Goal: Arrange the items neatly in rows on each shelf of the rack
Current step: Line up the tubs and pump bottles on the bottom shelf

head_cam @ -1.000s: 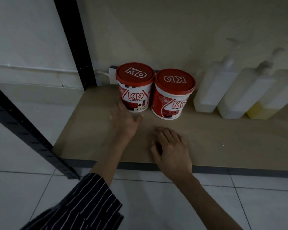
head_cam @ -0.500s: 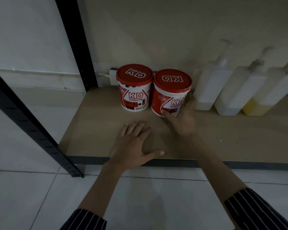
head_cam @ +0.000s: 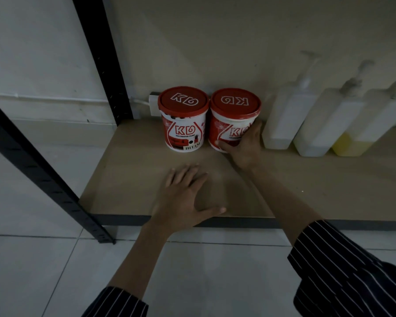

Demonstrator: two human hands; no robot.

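Two red-lidded KD paint tubs stand side by side at the back of the bottom shelf (head_cam: 128,179). The left tub (head_cam: 183,121) stands free. My right hand (head_cam: 244,147) wraps the lower front and right side of the right tub (head_cam: 234,110), thumb on its base. My left hand (head_cam: 185,195) lies flat on the shelf board near its front edge, fingers spread, holding nothing. Three pump bottles stand in a row to the right: a pale one (head_cam: 286,120), a second pale one (head_cam: 325,126) and one with yellow liquid (head_cam: 361,136).
A black rack post (head_cam: 103,58) rises at the shelf's back left corner and another post (head_cam: 39,165) slants down at the front left. A white plug adapter (head_cam: 154,106) sits behind the left tub. White floor tiles (head_cam: 32,271) lie below the shelf.
My right hand has slid further around the right tub and now grips it. The left hand stays flat on the shelf after leaving the left tub a second ago.
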